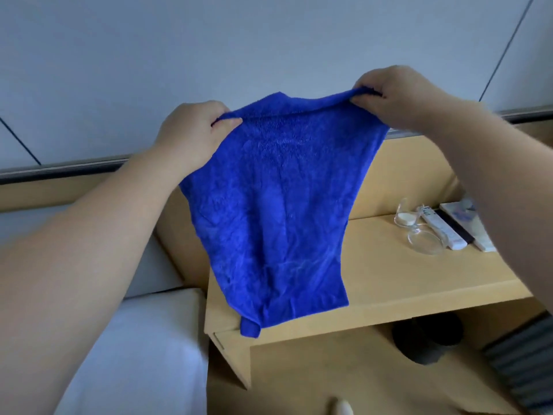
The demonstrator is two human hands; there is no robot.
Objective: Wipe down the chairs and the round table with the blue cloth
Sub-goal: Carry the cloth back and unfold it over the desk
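Observation:
A blue cloth hangs spread out in front of me, held up by its top edge. My left hand pinches the top left corner between thumb and fingers. My right hand pinches the top right corner, slightly higher. The cloth's lower edge dangles just above the front of a light wooden bedside shelf. No chair or round table is in view.
On the shelf's right side lie a sand timer, a white remote and flat cards. A dark round object sits in the open compartment below. A white bed is at lower left; a grey wall is behind.

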